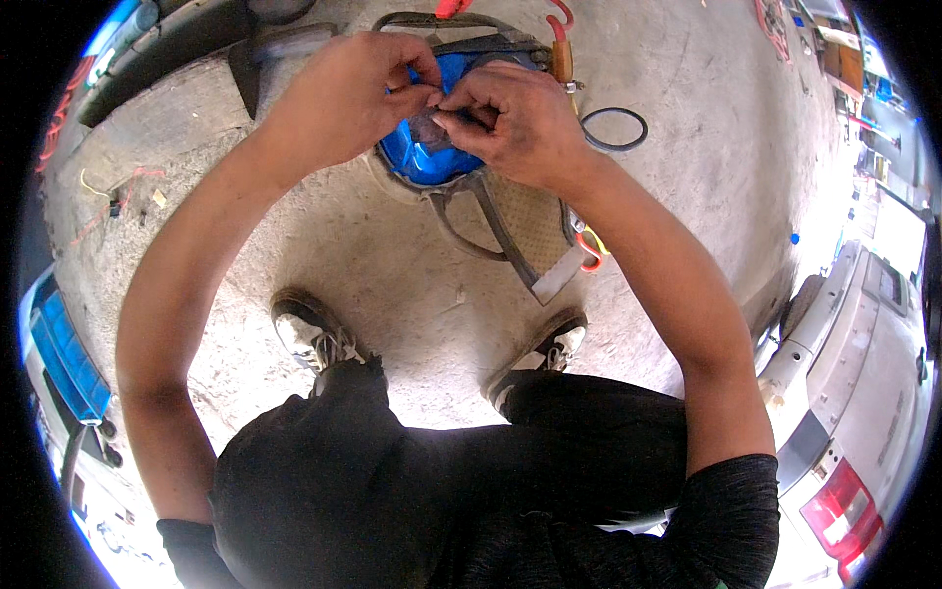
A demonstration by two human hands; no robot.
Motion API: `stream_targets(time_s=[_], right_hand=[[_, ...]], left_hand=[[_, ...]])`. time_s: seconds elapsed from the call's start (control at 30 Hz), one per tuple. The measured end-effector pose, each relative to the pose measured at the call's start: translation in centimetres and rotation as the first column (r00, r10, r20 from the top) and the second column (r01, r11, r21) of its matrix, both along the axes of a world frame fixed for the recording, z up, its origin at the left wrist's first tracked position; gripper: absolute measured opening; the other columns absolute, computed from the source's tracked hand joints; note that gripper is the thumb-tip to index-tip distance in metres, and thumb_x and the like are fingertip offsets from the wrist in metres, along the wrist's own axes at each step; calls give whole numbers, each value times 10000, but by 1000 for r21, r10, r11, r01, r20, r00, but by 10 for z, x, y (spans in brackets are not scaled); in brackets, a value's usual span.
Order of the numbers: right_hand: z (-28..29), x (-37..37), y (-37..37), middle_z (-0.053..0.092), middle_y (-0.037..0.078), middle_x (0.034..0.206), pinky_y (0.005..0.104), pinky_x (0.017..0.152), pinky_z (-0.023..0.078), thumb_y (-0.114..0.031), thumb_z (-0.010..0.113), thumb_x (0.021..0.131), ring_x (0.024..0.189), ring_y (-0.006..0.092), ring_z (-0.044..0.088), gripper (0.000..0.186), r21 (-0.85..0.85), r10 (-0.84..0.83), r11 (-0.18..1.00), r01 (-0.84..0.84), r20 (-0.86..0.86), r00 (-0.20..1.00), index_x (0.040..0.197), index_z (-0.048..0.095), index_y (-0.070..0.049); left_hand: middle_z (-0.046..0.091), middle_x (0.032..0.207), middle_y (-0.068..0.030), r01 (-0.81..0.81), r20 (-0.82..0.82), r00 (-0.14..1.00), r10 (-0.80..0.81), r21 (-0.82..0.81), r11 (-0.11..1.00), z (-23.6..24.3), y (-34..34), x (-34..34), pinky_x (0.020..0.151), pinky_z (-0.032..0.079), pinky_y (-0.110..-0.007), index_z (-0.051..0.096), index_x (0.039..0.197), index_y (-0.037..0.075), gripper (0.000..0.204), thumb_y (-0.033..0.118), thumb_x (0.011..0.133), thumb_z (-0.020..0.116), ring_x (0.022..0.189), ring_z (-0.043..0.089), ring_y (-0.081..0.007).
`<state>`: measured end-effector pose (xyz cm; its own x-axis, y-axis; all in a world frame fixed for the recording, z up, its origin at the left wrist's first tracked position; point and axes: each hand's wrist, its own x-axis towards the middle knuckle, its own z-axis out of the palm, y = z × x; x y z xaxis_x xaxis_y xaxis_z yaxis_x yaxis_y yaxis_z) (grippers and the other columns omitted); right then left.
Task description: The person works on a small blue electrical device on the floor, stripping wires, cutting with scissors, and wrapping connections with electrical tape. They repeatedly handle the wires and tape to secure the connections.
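Observation:
My left hand (355, 96) and my right hand (522, 120) meet at the top centre, fingertips almost touching. Each is closed in a pinch. Whatever lies between the fingers is too small to make out. Right below them is a shiny blue rounded thing (432, 165) with a dark patch in its middle; my hands cover much of it, and its kind is unclear. Dark bars or straps (498, 228) run from it over the floor towards me.
A thin black ring (615, 145) lies on the concrete floor to the right, beside an orange-brown handle (562, 61) on a red cord. My shoes (316, 329) stand nearer. A white vehicle with a red tail light (846, 515) is at the right, a blue panel (71, 344) at the left.

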<state>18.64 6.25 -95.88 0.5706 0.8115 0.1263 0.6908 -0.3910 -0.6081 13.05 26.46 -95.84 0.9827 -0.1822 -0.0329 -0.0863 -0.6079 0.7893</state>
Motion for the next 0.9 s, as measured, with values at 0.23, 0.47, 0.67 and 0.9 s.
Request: stream_targets(time_s=[0.23,0.47,0.67,0.9], right_hand=[[1,0,0,673,72,773,400,691,510,-254,738,764,757,283,648,173,1,7,1000,-7,27,1000,824,672,-106],[-1,0,-1,665,66,761,404,686,508,-266,736,765,754,283,643,180,-4,14,1000,-14,40,999,830,671,-112],[-1,0,0,664,67,767,402,681,507,-268,741,760,751,284,639,179,10,2,1000,-2,33,999,825,673,-116],[-1,0,-1,659,74,753,395,683,504,-268,748,750,751,289,637,190,8,-15,1000,15,24,1000,815,671,-107]], left_hand=[[665,722,-94,56,-220,974,-50,21,998,4,5,15,582,487,-305,686,889,1,201,194,833,684,621,613,-151],[613,674,-50,76,-193,978,-73,10,997,6,6,20,564,470,-294,662,917,23,170,172,837,677,615,582,-124],[644,801,-119,215,-3,977,-215,43,976,-3,15,7,636,487,-328,631,988,22,155,69,840,637,708,622,-203],[610,902,-170,390,186,880,-436,239,889,1,21,0,705,505,-432,631,1028,11,199,74,841,607,844,619,-367]])
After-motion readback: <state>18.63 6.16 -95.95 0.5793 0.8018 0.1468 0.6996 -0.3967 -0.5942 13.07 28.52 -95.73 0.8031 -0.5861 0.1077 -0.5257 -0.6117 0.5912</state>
